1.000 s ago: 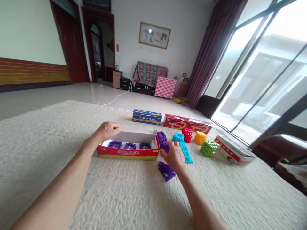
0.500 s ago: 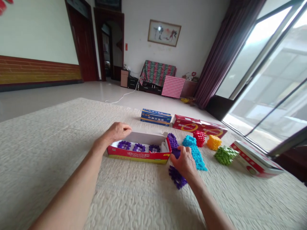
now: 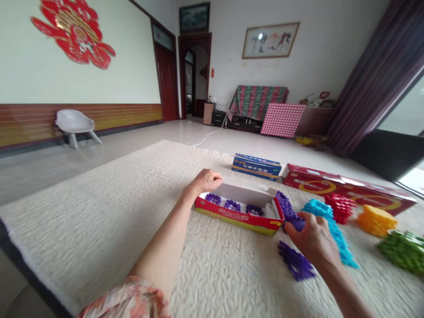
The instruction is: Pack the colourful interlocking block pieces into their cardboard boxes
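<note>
A long red and yellow cardboard box (image 3: 236, 222) lies open with its pale lid flap (image 3: 243, 191) raised at the back. Three purple lattice blocks (image 3: 232, 205) sit in a row inside, and a white object (image 3: 270, 212) fills the right end. My left hand (image 3: 206, 180) is closed at the box's back left corner, by the flap. Right of the box, my right hand (image 3: 314, 236) curls its thumb and fingers around a purple block (image 3: 297, 224); its palm side is hidden. Other purple blocks lie behind (image 3: 284, 204) and in front (image 3: 296, 261) of that hand.
Turquoise blocks (image 3: 341, 240) lie right of my right hand, then red (image 3: 341, 207), yellow (image 3: 376, 220) and green (image 3: 402, 251) stacks. A blue box (image 3: 256, 168) and long red boxes (image 3: 344, 187) stand behind. A cream quilted cover (image 3: 132, 207) spreads underneath.
The view has swung left, so everything sits farther right and a white chair shows at the left. Both hands keep nearly the same places by the box and the purple blocks.
</note>
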`<state>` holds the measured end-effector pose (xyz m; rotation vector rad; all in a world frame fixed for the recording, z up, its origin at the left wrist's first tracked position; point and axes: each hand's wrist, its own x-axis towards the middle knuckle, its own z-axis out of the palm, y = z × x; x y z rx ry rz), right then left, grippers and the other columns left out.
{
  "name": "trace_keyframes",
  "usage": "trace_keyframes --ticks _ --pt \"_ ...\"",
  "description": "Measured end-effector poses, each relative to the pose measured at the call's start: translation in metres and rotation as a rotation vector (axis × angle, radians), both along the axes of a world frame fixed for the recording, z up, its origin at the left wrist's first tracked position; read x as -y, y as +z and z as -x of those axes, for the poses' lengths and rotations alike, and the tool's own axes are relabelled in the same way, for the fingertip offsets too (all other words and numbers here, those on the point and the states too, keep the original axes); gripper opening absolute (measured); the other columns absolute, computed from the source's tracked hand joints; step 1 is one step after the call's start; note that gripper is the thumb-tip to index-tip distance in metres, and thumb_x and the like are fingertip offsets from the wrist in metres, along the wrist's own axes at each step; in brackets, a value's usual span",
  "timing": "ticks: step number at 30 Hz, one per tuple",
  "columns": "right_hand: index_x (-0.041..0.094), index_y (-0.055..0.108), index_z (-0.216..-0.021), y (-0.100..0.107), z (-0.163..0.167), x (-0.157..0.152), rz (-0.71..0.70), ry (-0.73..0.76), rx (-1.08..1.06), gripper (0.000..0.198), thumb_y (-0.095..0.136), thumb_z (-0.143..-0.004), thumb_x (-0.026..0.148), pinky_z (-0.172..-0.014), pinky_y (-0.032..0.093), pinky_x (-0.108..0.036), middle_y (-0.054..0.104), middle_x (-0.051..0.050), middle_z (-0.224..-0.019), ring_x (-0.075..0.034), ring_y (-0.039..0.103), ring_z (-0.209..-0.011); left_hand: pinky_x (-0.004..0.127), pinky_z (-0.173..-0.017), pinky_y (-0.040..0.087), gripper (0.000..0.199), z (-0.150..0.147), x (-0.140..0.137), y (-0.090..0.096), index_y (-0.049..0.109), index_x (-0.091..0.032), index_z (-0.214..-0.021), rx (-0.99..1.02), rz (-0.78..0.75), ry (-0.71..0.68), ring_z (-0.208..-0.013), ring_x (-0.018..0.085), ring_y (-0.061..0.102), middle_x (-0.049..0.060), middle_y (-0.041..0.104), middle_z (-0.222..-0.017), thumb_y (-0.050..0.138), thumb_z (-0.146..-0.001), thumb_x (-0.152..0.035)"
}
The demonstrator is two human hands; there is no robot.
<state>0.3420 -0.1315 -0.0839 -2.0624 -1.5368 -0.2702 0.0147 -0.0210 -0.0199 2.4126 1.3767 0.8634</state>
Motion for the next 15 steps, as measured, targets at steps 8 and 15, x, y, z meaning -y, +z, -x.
trace_keyframes --ticks 8,15 --pt "0.021 0.064 -0.104 0.063 0.034 0.010 -0.243 0.201 -0.157 0.047 0.058 -0.074 0.055 -0.072 0.051 -0.044 0.058 -0.014 -0.105 -0.025 0.062 -0.077 0.026 -0.075 0.046 0.029 0.005 0.001 -0.001 0.078 -0.018 -0.085 0.038 0.006 -0.009 -0.081 0.016 0.067 0.005 0.077 -0.089 0.050 -0.077 -0.018" --pt "0.023 0.061 -0.100 0.070 0.097 0.001 -0.176 0.470 -0.050 0.035 0.058 -0.075 0.047 -0.074 0.050 -0.040 0.063 -0.010 -0.105 -0.025 0.064 -0.086 0.025 -0.072 0.044 0.029 0.009 0.006 0.004 0.078 -0.017 -0.082 0.049 0.021 -0.024 -0.074 0.014 0.064 0.005 0.076 -0.082 0.050 -0.075 -0.014"
